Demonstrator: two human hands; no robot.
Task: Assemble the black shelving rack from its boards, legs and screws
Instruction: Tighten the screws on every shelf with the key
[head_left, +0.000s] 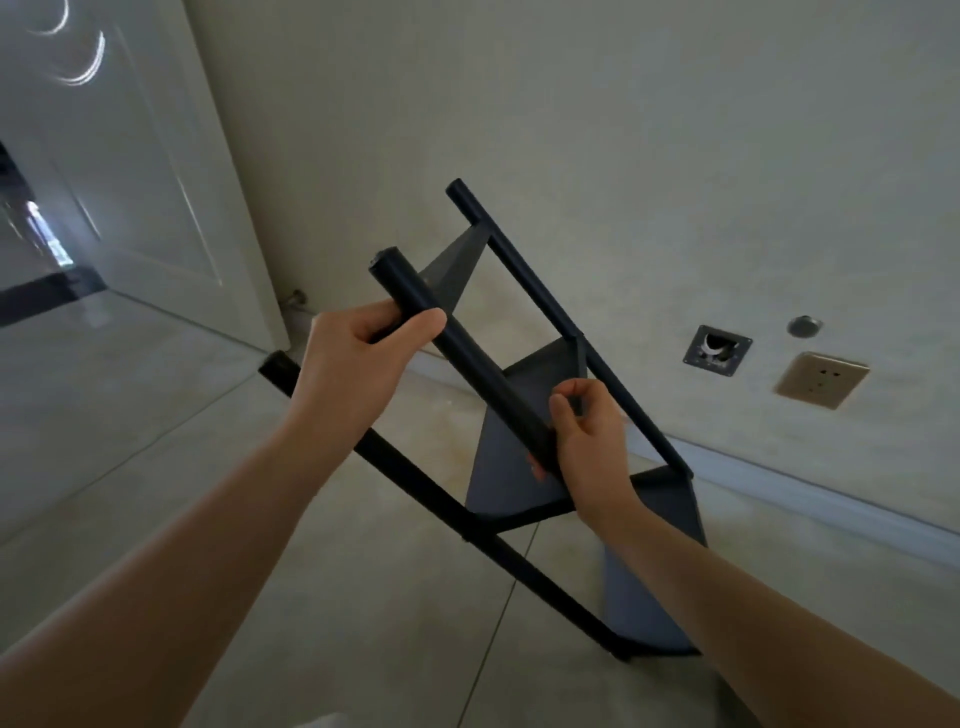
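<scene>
Rack (524, 467) mostly built, tilted over floor tiles (156, 415) near wall: three boards joined to far and near legs. I judge third leg (457, 348) being fitted now; fastening left. My left hand (358, 358) wraps leg's upper part, fingers curled round. My right hand (587, 441) at leg's lower end, thumb and forefinger pinching something small, cannot tell what.

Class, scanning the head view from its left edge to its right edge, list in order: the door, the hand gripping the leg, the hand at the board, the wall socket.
White door → left hand gripping the black leg → right hand pinching at the middle board → wall socket.
</scene>
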